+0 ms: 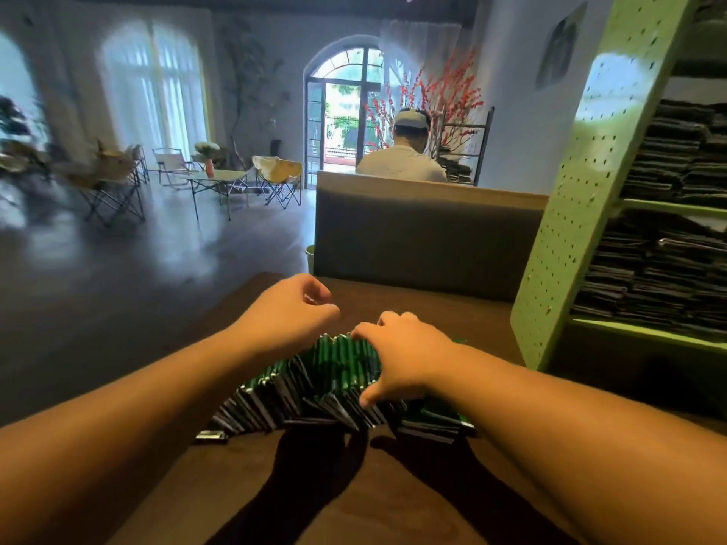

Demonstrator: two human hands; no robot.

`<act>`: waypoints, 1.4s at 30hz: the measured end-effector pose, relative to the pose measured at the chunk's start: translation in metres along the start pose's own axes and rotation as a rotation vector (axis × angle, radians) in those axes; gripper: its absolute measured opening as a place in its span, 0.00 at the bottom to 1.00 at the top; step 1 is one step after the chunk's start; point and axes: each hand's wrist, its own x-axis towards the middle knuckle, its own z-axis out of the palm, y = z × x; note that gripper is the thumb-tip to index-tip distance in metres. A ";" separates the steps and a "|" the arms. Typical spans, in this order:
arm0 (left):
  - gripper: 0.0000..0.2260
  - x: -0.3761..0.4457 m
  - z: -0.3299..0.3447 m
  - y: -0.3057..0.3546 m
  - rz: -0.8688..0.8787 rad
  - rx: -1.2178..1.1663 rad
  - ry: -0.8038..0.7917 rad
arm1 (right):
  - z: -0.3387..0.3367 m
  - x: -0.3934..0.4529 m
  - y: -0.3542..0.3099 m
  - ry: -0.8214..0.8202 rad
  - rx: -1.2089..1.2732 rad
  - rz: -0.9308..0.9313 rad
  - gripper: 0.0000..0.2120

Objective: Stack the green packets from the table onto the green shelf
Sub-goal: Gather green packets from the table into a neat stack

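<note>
Green foil packets [334, 381] lie in a long slanting row on the dark brown wooden table [393, 497], leaning one against the next like toppled dominoes, with a short flat pile at the right end and one stray packet lying flat at the left end. Standing on edge this way, the packets probably can be counted off and lifted in a block rather than one by one.

The right hand [401, 363] rests on top of the row, fingers spread over the upper edges and thumb down the near side; it appears to be pinching a group of packets, though how many it has gathered I cannot tell. The left hand [293, 314] hovers just behind the row, fingers loosely curled and holding nothing, placed as if to steady or part the leaning packets from the far side.

To the right stands the light green perforated metal shelf [582, 214], near the table's edge, its tiers already filled with flat stacks of dark packets. Its closeness would make for a short carry.

Beyond a grey padded bench back [425, 234], a seated person [401, 163] faces away.
</note>
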 end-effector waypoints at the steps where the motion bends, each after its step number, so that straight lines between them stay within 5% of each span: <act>1: 0.07 -0.001 0.000 -0.007 -0.002 0.047 -0.017 | 0.005 0.001 -0.004 -0.020 -0.046 0.001 0.45; 10: 0.10 -0.015 0.017 -0.040 0.122 0.193 -0.008 | 0.029 -0.003 -0.002 0.132 0.017 -0.035 0.18; 25: 0.08 -0.035 0.046 -0.026 0.295 0.167 0.149 | 0.035 -0.027 0.025 0.345 0.145 -0.014 0.13; 30: 0.10 -0.041 0.071 -0.013 0.198 -0.065 0.129 | 0.027 -0.048 0.038 0.518 0.347 0.070 0.19; 34: 0.12 -0.042 0.093 0.012 -0.165 -0.679 0.014 | 0.022 -0.071 0.045 0.720 0.457 0.033 0.19; 36: 0.24 -0.040 0.101 0.022 -0.335 -0.941 -0.096 | 0.022 -0.085 0.048 0.826 0.425 -0.034 0.20; 39: 0.33 -0.044 0.115 0.032 -0.306 -1.089 -0.319 | 0.026 -0.109 0.050 0.898 0.337 -0.124 0.23; 42: 0.25 -0.049 0.133 0.050 -0.277 -1.269 -0.396 | 0.035 -0.128 0.052 0.883 0.385 -0.209 0.23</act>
